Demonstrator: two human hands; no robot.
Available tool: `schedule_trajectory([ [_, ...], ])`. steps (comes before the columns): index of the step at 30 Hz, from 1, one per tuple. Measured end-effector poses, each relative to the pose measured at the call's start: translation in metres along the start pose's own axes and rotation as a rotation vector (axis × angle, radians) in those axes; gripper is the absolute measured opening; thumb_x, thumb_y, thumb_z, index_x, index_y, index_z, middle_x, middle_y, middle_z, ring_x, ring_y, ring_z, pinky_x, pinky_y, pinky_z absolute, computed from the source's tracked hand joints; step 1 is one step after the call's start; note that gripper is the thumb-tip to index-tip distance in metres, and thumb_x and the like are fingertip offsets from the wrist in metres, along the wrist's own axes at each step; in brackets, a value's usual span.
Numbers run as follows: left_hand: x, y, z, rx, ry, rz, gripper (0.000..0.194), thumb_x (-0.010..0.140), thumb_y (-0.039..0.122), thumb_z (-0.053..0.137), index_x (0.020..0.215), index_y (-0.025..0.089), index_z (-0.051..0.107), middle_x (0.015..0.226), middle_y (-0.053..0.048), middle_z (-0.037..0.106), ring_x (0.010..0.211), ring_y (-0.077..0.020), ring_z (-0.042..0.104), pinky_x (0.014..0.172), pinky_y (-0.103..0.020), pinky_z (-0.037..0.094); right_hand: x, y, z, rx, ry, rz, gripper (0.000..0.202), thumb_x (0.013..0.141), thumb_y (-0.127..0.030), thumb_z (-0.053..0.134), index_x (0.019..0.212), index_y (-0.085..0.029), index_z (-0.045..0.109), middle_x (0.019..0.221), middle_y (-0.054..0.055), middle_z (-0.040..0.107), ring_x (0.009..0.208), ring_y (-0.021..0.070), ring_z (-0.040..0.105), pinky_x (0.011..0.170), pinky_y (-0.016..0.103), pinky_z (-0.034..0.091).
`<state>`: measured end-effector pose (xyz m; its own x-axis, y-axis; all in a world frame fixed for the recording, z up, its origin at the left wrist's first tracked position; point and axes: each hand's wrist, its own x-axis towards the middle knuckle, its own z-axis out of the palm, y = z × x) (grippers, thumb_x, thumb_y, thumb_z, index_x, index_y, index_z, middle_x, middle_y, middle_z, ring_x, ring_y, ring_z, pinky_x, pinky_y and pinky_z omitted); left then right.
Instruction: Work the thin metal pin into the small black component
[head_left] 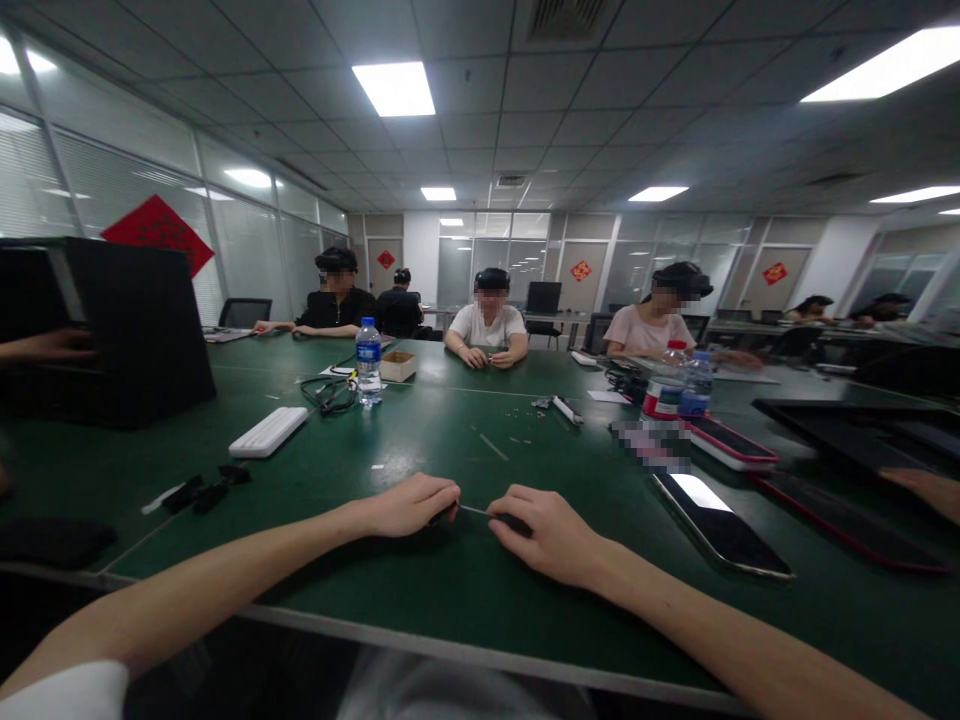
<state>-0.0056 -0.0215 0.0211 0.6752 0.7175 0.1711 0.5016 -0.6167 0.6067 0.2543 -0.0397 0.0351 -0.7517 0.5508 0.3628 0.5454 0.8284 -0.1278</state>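
Both of my hands rest low over the green table (300, 560), near its front edge. My left hand (415, 505) is closed around a small dark object (444, 513), mostly hidden by the fingers. Facing it, my right hand (551, 530) grips a dark-handled tool (514, 523) whose thin metal shaft points left toward the dark object. The tip of the shaft is too small to make out. Tiny loose pieces (523, 413) lie on the table beyond the hands.
A phone (724, 525) and red-edged devices (731, 442) lie to the right. A white power strip (268, 432) and black scraps (201, 493) lie left. Bottles (368, 365), a small box (397, 366) and cables stand farther back. Several people sit around the table.
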Motion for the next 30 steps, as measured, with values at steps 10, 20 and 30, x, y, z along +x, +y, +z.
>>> schedule_trajectory([
  [10,-0.0011,0.0028,-0.0012,-0.008,-0.013,-0.032,0.053,0.105,0.049,0.025,0.086,0.016,0.062,0.074,0.001,0.057,0.067,-0.0129,0.051,0.068,-0.023,0.04,0.0,-0.0007,-0.0019,0.019,-0.01,0.006,0.026,0.098,-0.033,0.051,0.107,-0.019,0.071,0.099,0.007,0.068,0.08,0.0155,0.063,0.069,0.024,0.049],
  [20,-0.0008,0.0038,-0.0026,-0.008,-0.022,-0.03,0.053,0.105,0.048,0.025,0.086,0.016,0.062,0.075,0.001,0.058,0.068,-0.0131,0.052,0.07,-0.023,0.04,0.0008,-0.0018,-0.0024,0.021,-0.014,0.011,0.026,0.098,-0.034,0.051,0.106,-0.02,0.071,0.099,0.007,0.068,0.08,0.0156,0.063,0.069,0.024,0.05],
  [30,0.0001,0.0012,-0.0011,0.016,-0.012,-0.02,0.053,0.105,0.048,0.024,0.086,0.016,0.063,0.075,0.0,0.058,0.068,-0.0132,0.052,0.07,-0.024,0.041,0.0005,-0.0021,-0.0026,0.028,-0.023,0.021,0.024,0.097,-0.031,0.053,0.107,-0.019,0.071,0.099,0.007,0.068,0.081,0.0157,0.064,0.071,0.025,0.05],
])
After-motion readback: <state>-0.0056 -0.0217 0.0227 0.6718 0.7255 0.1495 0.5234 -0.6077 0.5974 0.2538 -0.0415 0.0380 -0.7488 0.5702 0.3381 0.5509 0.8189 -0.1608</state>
